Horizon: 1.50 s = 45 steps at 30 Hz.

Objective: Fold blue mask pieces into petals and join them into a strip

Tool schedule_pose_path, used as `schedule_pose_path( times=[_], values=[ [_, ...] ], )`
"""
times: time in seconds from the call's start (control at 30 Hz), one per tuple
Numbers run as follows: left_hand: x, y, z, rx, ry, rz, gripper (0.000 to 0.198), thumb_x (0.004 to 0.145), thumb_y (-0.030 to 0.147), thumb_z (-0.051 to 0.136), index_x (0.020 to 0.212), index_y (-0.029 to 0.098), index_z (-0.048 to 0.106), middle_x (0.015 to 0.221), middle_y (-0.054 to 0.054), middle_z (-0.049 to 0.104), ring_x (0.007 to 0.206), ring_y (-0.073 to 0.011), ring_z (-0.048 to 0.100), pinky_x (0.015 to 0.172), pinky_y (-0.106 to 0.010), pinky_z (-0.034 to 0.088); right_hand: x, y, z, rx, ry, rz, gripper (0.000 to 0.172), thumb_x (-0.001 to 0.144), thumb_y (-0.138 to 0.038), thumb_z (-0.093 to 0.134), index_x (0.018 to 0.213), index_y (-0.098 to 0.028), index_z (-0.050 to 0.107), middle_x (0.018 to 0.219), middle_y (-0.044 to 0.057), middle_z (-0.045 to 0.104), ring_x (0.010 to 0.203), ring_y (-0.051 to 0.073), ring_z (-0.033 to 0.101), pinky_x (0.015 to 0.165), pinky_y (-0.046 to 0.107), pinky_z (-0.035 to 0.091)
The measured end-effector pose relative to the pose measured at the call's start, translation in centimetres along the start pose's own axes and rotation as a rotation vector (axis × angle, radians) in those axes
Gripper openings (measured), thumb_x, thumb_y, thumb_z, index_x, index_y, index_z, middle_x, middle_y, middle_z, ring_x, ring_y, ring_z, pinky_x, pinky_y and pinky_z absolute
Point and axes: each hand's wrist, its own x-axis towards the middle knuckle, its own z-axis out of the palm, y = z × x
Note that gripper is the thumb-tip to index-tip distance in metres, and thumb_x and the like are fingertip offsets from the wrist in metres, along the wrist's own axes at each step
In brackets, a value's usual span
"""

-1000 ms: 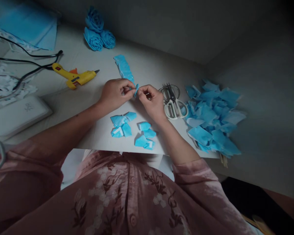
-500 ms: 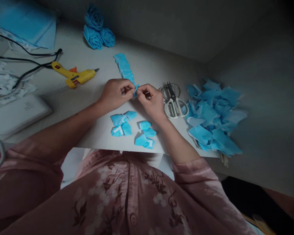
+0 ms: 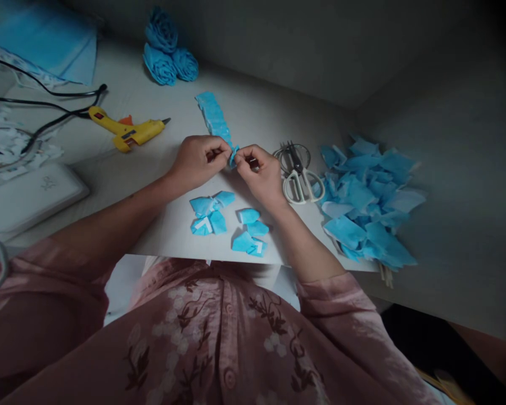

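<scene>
A crinkled blue strip, fabric or paper, lies on the table and runs away from me, its near end gathered into a small roll. My left hand pinches that near end from the left. From the right, my right hand grips the same end between thumb and fingers. The fingertips of both hands almost meet and partly hide the rolled part. Closer to me on the table lie small folded blue pieces, with a second group of folded blue pieces to their right.
White-handled scissors lie right of my hands, before a heap of blue petal-shaped pieces. A yellow glue gun rests at left near black cables. Three blue rosettes, blue sheets and a white box are farther out.
Hardly anything differs. The fingers have shifted very slightly at the rolled end of the blue strip; both hands keep their place.
</scene>
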Motion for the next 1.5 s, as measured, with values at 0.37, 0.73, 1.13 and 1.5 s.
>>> schedule_pose_path(
  times=[0.37, 0.73, 1.13, 1.5],
  values=[
    [1.7, -2.5, -0.3, -0.501, -0.094, -0.252, 0.015, 0.092, 0.034, 0.070, 0.091, 0.019, 0.069, 0.077, 0.000, 0.065, 0.065, -0.0112, 0.055, 0.058, -0.024, 0.040, 0.6, 1.1, -0.3, 0.244, -0.018, 0.095, 0.037, 0.088, -0.057, 0.076, 0.082, -0.022, 0.067, 0.077, -0.002, 0.062, 0.074, 0.013, 0.057, 0.075, 0.029, 0.049],
    [0.9, -2.3, -0.2, -0.406, -0.093, -0.176, 0.011, 0.081, 0.026, 0.077, 0.078, 0.018, 0.070, 0.073, 0.001, 0.067, 0.067, -0.0121, 0.059, 0.065, -0.025, 0.045, 0.5, 1.3, -0.3, 0.266, -0.123, 0.137, 0.047, 0.088, -0.068, 0.076, 0.081, -0.022, 0.067, 0.075, -0.002, 0.060, 0.071, 0.012, 0.053, 0.067, 0.027, 0.044],
    [1.1, -1.8, -0.2, -0.444, -0.086, -0.239, 0.008, 0.078, 0.013, 0.069, 0.074, 0.019, 0.073, 0.066, 0.003, 0.065, 0.063, -0.0116, 0.051, 0.063, -0.029, 0.039, 0.7, 1.2, -0.5, 0.246, -0.125, 0.115, 0.023, 0.086, -0.041, 0.073, 0.077, -0.020, 0.070, 0.076, -0.001, 0.067, 0.071, 0.012, 0.055, 0.071, 0.027, 0.047],
    [1.2, -3.0, -0.2, -0.429, -0.094, -0.157, 0.009, 0.076, 0.030, 0.072, 0.075, 0.021, 0.067, 0.068, 0.000, 0.061, 0.064, -0.0152, 0.052, 0.065, -0.032, 0.040, 0.9, 1.4, -0.8, 0.334, -0.143, 0.170, 0.034, 0.083, -0.054, 0.083, 0.084, -0.021, 0.074, 0.079, -0.001, 0.069, 0.072, 0.012, 0.057, 0.070, 0.026, 0.049]
  ],
)
